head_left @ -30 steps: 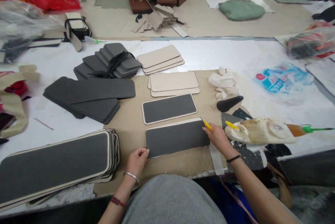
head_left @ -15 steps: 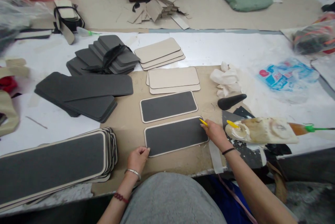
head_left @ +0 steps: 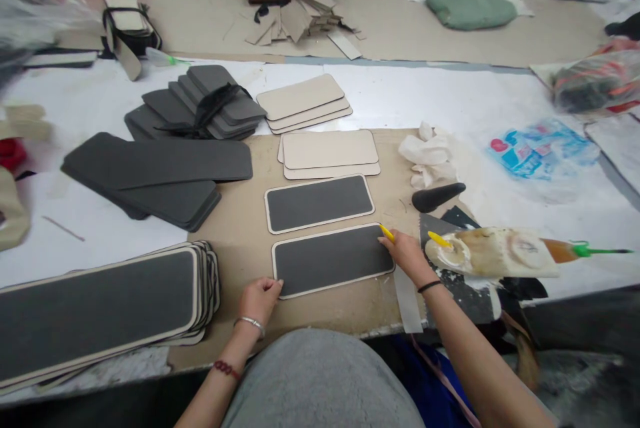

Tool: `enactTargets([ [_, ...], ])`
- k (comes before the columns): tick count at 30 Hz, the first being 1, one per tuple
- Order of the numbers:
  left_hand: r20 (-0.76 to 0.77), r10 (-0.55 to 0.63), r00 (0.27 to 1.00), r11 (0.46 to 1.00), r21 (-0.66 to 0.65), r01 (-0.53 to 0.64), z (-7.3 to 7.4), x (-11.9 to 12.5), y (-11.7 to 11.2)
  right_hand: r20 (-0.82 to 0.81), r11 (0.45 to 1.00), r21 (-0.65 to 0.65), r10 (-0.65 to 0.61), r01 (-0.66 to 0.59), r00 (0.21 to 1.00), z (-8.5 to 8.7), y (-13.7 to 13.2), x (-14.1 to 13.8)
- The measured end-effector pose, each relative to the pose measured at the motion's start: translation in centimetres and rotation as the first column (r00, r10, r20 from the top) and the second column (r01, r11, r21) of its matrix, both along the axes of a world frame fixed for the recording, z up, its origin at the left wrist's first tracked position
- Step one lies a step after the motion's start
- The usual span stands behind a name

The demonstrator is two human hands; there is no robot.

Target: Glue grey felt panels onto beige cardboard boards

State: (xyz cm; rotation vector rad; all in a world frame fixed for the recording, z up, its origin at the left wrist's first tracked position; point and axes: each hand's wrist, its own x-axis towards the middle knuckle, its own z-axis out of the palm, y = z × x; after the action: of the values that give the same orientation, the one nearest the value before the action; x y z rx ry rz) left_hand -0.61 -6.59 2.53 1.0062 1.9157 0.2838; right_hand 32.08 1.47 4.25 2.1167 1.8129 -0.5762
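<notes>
The near panel (head_left: 333, 260), a dark sheet on a beige backing, lies flat on the brown work board (head_left: 240, 241) directly in front of the person, just below 1 matching panel (head_left: 319, 203). The left hand (head_left: 260, 298), fingers curled, meets its near left corner (pinching or only pressing cannot be told), and the right hand (head_left: 407, 256), closed around a yellow tool (head_left: 387, 233), rests at its right end. Probable faults: uneven pressure from the 2 hands skews the dark sheet, leaving an unequal beige border, and the glue-smeared bottle (head_left: 493, 251) beside the right wrist soils the panel if knocked.
</notes>
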Motion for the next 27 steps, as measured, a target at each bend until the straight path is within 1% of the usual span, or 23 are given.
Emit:
enactTargets([
  [4, -0.027, 0.001, 1.0, 1.0, 0.002, -0.001, 0.2, 0.2, 0.1, 0.021, 1.0, 0.018, 0.024, -0.024, 0.999, -0.5, 0.0, 0.3],
  [8, -0.038, 0.012, 0.999, 1.0, 0.011, -0.012, 0.1, 0.3, 0.1, 0.042, 0.999, 0.002, 0.034, -0.034, 0.999, -0.7, 0.1, 0.3],
  [13, -0.058, 0.002, 0.998, 1.0, 0.026, 0.0, 0.7, 0.4, 0.2, 0.038, 0.999, 0.001, 0.037, -0.037, 0.999, -0.4, 0.1, 0.1],
  [16, -0.079, -0.013, 0.997, 1.0, 0.027, 0.015, 0.9, 0.4, 0.2, 0.034, 1.0, -0.005, 0.019, -0.019, 0.999, 0.0, 0.0, -0.2],
  [21, -0.096, -0.046, 0.994, 0.999, 0.011, 0.047, 0.4, 0.2, 0.1, 0.007, 0.999, -0.005, -0.034, 0.034, 0.999, 0.6, -0.2, -0.5],
  [27, -0.123, -0.083, 0.989, 0.997, -0.008, 0.083, -0.3, 0.0, 0.1, -0.024, 0.997, -0.013, -0.082, 0.082, 0.996, 0.7, -0.2, -0.7],
])
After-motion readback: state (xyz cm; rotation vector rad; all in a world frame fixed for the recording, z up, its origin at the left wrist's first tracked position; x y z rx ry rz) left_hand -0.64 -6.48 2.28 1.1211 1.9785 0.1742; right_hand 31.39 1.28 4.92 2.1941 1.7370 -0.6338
